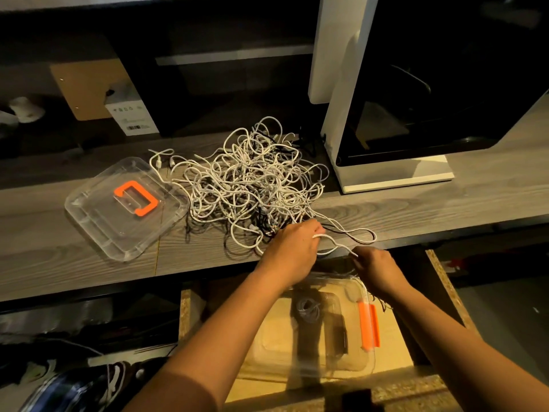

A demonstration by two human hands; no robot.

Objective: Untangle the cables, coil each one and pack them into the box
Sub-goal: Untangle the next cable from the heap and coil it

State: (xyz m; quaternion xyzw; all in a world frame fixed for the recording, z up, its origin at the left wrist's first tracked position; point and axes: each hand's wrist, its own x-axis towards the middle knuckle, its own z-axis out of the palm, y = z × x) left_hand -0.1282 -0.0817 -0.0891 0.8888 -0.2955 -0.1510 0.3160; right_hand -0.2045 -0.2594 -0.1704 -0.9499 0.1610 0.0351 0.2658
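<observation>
Cables: a big white tangle with a few dark strands, frame centre, on a grey wood-grain desk. The heap is widest from upper right to lower left. Loose plug ends trail off toward the upper left. One long loop reaches right along the desk's near edge.

Left hand: at the near edge of the tangle, fingers curled round a white strand. Right hand: just off the desk edge, fingertips pinching the same strand. The strand runs wavy between the hands, upper left to lower right.

Box: clear plastic, lower centre, below desk level on a tan board with chipboard edges, partly behind both forearms. Its orange latch is on the right side, running up and down the frame. A coil of pale cable lies inside near the far end. The rest of the contents is too blurred to tell.

Lid: clear, flat on the desk left of the tangle and touching its edge, turned corner-on. Its orange handle has its long bar running upper left to lower right.

Surroundings: dim, warm light. A white machine with a dark window stands upper right. A carton and a cardboard sheet sit upper left on a dark shelf. A shoe is on the floor, lower left.
</observation>
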